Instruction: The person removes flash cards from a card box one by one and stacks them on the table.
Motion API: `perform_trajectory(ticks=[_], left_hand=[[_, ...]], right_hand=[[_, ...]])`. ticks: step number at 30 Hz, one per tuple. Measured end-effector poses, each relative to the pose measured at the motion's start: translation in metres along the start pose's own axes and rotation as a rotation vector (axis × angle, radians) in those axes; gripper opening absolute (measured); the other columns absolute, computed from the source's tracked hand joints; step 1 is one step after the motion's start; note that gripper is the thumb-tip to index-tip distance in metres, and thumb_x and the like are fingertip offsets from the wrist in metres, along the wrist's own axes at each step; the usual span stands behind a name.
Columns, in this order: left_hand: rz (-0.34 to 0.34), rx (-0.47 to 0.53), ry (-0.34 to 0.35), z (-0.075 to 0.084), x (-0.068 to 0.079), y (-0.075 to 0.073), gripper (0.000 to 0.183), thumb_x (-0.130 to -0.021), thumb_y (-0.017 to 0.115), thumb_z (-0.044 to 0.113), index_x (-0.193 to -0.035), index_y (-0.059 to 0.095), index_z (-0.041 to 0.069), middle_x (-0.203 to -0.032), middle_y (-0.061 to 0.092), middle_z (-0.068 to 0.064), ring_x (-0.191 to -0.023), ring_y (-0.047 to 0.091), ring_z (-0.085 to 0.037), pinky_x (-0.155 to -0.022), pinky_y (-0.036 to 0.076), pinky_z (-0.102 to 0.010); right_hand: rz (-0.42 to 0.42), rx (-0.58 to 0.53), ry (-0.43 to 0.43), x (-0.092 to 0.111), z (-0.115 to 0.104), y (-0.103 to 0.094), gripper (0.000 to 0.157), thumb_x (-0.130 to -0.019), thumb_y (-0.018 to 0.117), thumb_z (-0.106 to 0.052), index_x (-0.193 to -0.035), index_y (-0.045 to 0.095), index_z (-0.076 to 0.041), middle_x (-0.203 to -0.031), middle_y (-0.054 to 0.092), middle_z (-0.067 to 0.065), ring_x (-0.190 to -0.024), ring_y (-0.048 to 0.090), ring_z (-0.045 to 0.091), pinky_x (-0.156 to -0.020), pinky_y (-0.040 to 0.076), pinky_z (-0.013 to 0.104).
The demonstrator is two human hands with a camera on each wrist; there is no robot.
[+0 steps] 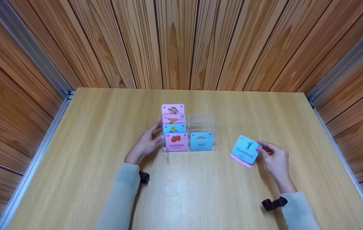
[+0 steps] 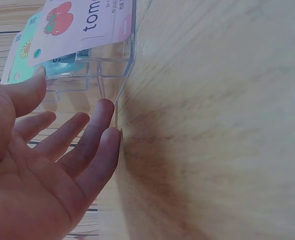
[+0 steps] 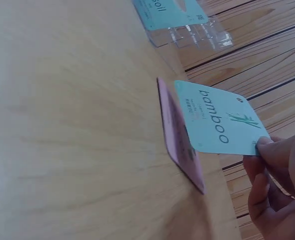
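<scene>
My right hand (image 1: 275, 159) pinches a blue "bamboo" card (image 3: 220, 117) by its corner, between thumb and fingers. The card is raised and tilted over a pink card (image 3: 175, 132) lying on the table. My left hand (image 1: 145, 143) is at the left side of a clear stepped card holder (image 1: 200, 118), its fingers loosely extended and the thumb tip (image 2: 38, 75) by the cards' edge. In the holder's left column stand a pink "tomato" card (image 1: 177, 140), a blue sunflower card (image 1: 174, 128) and two pink cards (image 1: 173, 109) behind. A blue "soil" card (image 1: 201, 140) stands front right.
The holder stands on a light wooden table (image 1: 187, 191). Wood-plank walls (image 1: 175, 44) rise behind the table and at both sides, with metal rails (image 1: 34, 153) along its side edges. Dark wrist-worn devices (image 1: 274, 203) sit at both sleeves.
</scene>
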State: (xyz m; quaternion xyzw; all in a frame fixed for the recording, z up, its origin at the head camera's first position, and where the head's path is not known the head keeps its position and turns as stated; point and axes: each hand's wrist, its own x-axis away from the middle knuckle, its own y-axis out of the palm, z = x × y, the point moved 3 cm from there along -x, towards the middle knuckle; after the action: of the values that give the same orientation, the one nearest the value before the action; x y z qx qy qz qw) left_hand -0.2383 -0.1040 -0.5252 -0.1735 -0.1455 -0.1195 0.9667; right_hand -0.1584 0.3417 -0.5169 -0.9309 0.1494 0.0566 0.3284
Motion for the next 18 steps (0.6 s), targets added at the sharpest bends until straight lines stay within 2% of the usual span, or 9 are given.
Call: perform_trajectory(ticks=[9, 14, 18], left_hand=[[-0.005, 0.004, -0.007, -0.001, 0.0, 0.001, 0.068, -0.099, 0.063, 0.024, -0.152, 0.029, 0.049, -0.157, 0.034, 0.011, -0.144, 0.032, -0.022, -0.115, 0.028, -0.051], [-0.001, 0.006, -0.013, -0.001, 0.0, 0.0, 0.068, -0.099, 0.064, 0.025, -0.152, 0.029, 0.049, -0.157, 0.033, 0.012, -0.145, 0.031, -0.021, -0.116, 0.027, -0.051], [-0.001, -0.003, -0.005, -0.002, 0.0, -0.001, 0.069, -0.098, 0.065, 0.026, -0.152, 0.028, 0.05, -0.157, 0.033, 0.013, -0.146, 0.029, -0.021, -0.116, 0.026, -0.051]], right_hand=[[-0.047, 0.138, -0.027, 0.0, 0.008, 0.01, 0.025, -0.092, 0.069, -0.001, -0.117, 0.071, 0.002, -0.104, 0.07, 0.018, -0.085, 0.062, 0.025, -0.065, 0.045, 0.011], [-0.092, 0.238, -0.017, 0.0, 0.01, 0.016, 0.025, -0.092, 0.069, -0.002, -0.117, 0.07, 0.003, -0.103, 0.068, 0.019, -0.086, 0.059, 0.027, -0.07, 0.046, 0.025], [-0.102, 0.276, -0.025, -0.002, 0.006, 0.017, 0.024, -0.09, 0.071, -0.002, -0.113, 0.071, 0.004, -0.103, 0.066, 0.019, -0.09, 0.055, 0.03, -0.074, 0.046, 0.038]])
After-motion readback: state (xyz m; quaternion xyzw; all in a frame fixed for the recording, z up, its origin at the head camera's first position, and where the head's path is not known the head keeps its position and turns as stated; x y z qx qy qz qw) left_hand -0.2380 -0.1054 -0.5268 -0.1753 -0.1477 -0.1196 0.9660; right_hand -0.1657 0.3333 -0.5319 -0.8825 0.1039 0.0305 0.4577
